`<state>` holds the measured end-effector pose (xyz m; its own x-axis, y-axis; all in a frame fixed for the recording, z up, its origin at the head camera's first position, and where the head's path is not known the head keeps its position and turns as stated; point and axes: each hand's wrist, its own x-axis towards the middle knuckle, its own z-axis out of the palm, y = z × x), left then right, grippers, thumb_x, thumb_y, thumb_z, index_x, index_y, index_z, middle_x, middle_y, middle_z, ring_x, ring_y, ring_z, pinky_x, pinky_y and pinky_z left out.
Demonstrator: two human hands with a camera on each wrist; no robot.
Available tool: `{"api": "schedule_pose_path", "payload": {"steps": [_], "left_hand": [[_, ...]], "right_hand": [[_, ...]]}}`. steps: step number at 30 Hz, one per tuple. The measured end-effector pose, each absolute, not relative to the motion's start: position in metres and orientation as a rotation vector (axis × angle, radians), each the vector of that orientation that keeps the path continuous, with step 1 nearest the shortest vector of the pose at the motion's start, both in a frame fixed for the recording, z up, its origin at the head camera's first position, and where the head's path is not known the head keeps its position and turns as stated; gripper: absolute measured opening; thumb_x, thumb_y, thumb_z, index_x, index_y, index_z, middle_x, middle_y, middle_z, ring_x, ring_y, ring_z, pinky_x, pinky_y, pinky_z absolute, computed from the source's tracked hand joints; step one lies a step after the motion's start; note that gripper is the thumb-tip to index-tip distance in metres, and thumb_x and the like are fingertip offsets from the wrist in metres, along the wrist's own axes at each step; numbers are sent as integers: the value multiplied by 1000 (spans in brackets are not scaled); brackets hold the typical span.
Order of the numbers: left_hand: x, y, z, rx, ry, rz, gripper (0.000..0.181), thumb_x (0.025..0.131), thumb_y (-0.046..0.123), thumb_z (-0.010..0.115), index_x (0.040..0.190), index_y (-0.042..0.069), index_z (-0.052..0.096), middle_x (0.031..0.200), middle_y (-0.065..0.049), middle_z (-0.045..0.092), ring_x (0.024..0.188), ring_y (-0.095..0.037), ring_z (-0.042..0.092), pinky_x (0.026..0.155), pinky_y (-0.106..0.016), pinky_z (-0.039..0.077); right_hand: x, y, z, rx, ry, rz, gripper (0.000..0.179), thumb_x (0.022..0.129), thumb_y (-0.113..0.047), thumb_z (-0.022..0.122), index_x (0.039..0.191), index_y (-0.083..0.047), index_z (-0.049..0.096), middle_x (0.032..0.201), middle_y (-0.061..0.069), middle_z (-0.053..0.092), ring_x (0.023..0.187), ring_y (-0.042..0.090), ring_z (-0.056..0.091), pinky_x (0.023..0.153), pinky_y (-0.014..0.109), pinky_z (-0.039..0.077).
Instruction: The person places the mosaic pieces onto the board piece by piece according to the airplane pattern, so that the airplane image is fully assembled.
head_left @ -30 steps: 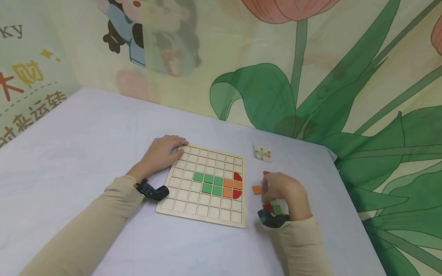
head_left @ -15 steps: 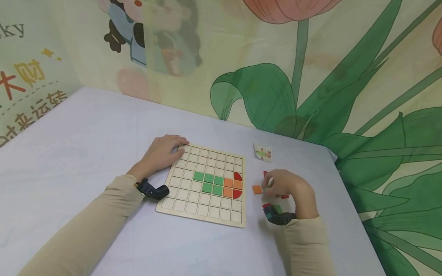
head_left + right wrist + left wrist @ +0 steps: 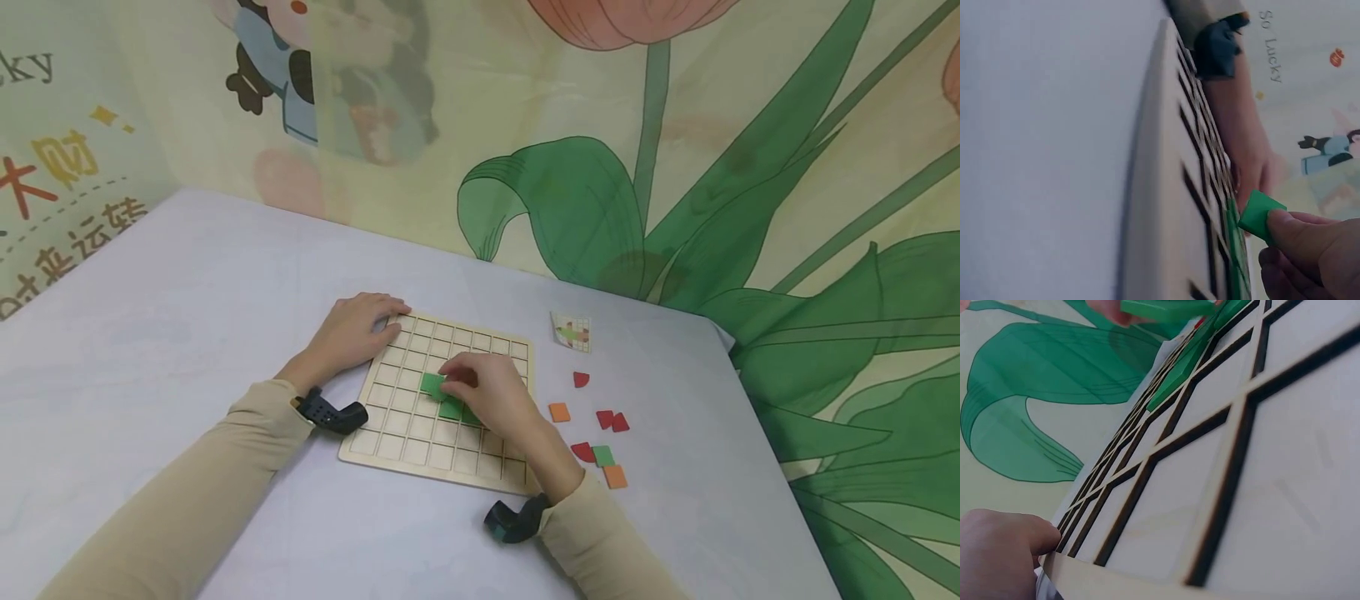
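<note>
In the head view, a wooden grid board (image 3: 420, 454) lies on the white table, with green square tiles (image 3: 450, 409) set in its middle cells. My left hand (image 3: 351, 333) rests on the board's far left corner, fingers over the edge. My right hand (image 3: 487, 392) is over the board and pinches a green square tile (image 3: 1262, 214) between thumb and fingers. The right wrist view has that tile tilted, just above the tiles on the board. The right hand hides the orange and red tiles at the board's right side.
Right of the board lie loose tiles: a red quarter-round (image 3: 581, 380), orange squares (image 3: 559, 412), two small red pieces (image 3: 612, 421), a larger red piece (image 3: 582, 452) and a green square (image 3: 603, 456). A small pattern card (image 3: 573, 333) lies behind them.
My right hand has lifted a green tile from the loose pieces and moved left over the board with it. The left hand has stayed in place.
</note>
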<state>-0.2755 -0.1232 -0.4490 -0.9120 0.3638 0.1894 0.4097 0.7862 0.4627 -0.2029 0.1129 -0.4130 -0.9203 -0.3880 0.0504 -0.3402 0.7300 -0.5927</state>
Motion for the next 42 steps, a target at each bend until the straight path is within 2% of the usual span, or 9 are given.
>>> {"api": "schedule_pose_path", "payload": {"steps": [9, 13, 18, 21, 24, 27, 31, 36, 42], "left_hand": [[-277, -122, -450, -635, -2880, -757, 37, 95, 28, 50, 128, 15, 60, 137, -9, 55, 132, -32, 44, 106, -58, 32], [-276, -123, -449, -638, -2879, -761, 37, 95, 27, 50, 128, 15, 60, 137, -9, 55, 132, -32, 44, 106, -58, 32], [-275, -123, -446, -630, -2887, -767, 36, 95, 27, 50, 128, 14, 60, 138, -10, 54, 133, -32, 43, 106, -58, 31], [-274, -124, -446, -607, -2895, -771, 37, 95, 26, 50, 128, 14, 59, 138, -10, 54, 133, -33, 43, 107, -58, 30], [-273, -123, -445, -598, -2903, -782, 37, 95, 26, 50, 129, 13, 59, 138, -10, 53, 133, -33, 42, 107, -57, 30], [-274, -121, -445, -608, -2903, -783, 38, 95, 26, 49, 129, 13, 59, 138, -10, 53, 133, -33, 42, 107, -57, 30], [-274, -121, -445, -606, -2899, -775, 37, 95, 26, 50, 129, 12, 59, 138, -11, 54, 132, -34, 43, 107, -57, 30], [-274, -121, -446, -609, -2901, -770, 38, 95, 26, 50, 129, 12, 59, 138, -11, 54, 132, -35, 42, 107, -58, 30], [-275, -119, -447, -612, -2901, -772, 38, 95, 27, 49, 129, 13, 59, 138, -11, 54, 133, -34, 42, 107, -58, 30]], "right_hand": [[-190, 91, -422, -756, 2973, -737, 4, 83, -20, 73, 86, -18, 72, 84, -9, 69, 75, 2, 59, 68, 15, 49], [-186, 87, -419, -803, 2966, -655, 4, 83, -18, 73, 81, -17, 71, 80, -8, 66, 74, 3, 58, 67, 15, 49], [-184, 86, -413, -866, 2908, -587, 5, 85, -18, 72, 81, -18, 70, 78, -10, 64, 72, 2, 55, 68, 14, 48], [-190, 102, -401, -871, 2812, -543, 4, 85, -20, 71, 82, -19, 70, 78, -11, 63, 72, 4, 54, 69, 16, 47], [-195, 139, -381, -704, 2713, -470, 5, 83, -18, 74, 84, -19, 68, 78, -9, 63, 74, 9, 55, 68, 21, 48], [-196, 183, -364, -358, 2642, -322, 16, 78, -17, 78, 89, -20, 66, 83, -4, 62, 78, 14, 55, 68, 27, 50], [-194, 225, -364, -40, 2525, -128, 25, 73, -15, 80, 92, -19, 64, 87, 1, 61, 82, 19, 54, 67, 33, 52], [-197, 241, -378, 25, 2485, -88, 24, 70, -13, 82, 85, -15, 63, 83, 2, 60, 81, 20, 54, 67, 33, 51], [-203, 248, -382, 21, 2489, -108, 27, 69, -18, 84, 83, -14, 62, 84, 4, 59, 83, 21, 53, 66, 31, 50]]}}
